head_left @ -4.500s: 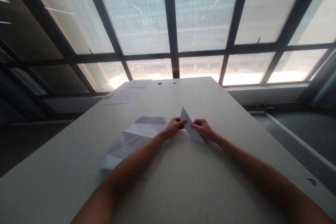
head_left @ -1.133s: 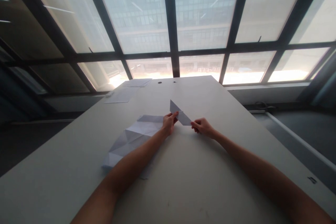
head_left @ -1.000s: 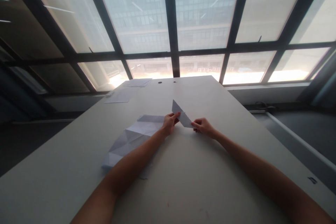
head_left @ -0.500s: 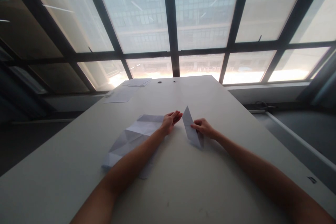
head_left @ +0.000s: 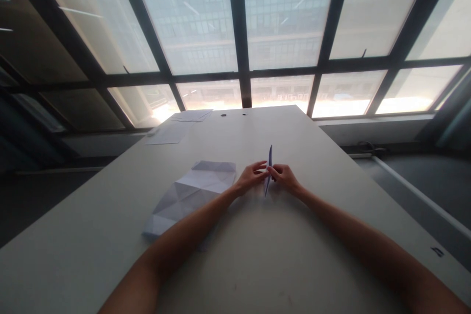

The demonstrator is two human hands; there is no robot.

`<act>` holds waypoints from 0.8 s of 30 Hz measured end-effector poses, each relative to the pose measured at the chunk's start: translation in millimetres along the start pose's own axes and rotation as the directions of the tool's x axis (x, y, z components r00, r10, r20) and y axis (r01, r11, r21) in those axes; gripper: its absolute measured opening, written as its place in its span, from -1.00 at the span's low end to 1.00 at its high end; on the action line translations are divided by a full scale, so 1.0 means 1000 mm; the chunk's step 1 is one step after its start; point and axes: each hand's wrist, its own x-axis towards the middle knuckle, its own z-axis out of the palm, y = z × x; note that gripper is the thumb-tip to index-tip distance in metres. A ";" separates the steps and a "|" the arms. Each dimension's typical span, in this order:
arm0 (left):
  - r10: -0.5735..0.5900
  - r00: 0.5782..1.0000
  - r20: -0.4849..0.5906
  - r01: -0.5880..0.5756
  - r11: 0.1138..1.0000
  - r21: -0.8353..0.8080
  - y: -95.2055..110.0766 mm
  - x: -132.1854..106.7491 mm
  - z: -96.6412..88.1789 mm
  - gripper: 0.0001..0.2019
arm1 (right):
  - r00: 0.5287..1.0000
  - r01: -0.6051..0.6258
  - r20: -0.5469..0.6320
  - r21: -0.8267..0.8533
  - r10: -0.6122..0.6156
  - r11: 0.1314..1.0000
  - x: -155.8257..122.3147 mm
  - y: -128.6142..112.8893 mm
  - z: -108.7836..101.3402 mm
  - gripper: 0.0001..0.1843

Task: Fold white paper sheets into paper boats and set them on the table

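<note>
A folded paper stands nearly edge-on above the table, between my two hands. My right hand pinches it from the right side, thumb and fingers closed on its edge. From the left, my left hand meets the same paper with thumb and fingertips, its fingers a little bent. Beside my left forearm lies a larger creased sheet of paper, opened out and marked with crossing fold lines. That forearm covers part of its near edge.
The white table stretches away to a row of dark-framed windows. Flat white sheets lie at its far left. Two small round holes sit near the far edge, and a small dark mark shows at the right edge.
My left hand has moved right, from beside the folded paper onto it. The paper has turned from showing its broad face to nearly edge-on, still in my right hand.
</note>
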 end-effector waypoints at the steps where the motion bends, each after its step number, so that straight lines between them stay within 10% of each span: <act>1: -0.009 1.000 0.017 0.010 1.000 -0.029 0.000 -0.001 -0.001 -0.28 | 1.000 -0.002 0.000 -0.006 0.002 1.000 0.000 -0.001 0.000 -0.47; 9: -0.022 0.994 0.109 0.050 0.964 -0.263 0.003 0.000 -0.003 -0.33 | 0.999 -0.036 -0.001 -0.008 0.036 0.999 0.001 0.003 -0.002 -0.56; 24: -0.199 0.978 -0.066 0.179 0.956 -0.235 0.002 0.003 -0.003 -0.67 | 0.972 -0.223 -0.042 0.111 0.229 0.968 0.002 0.002 -0.009 -0.84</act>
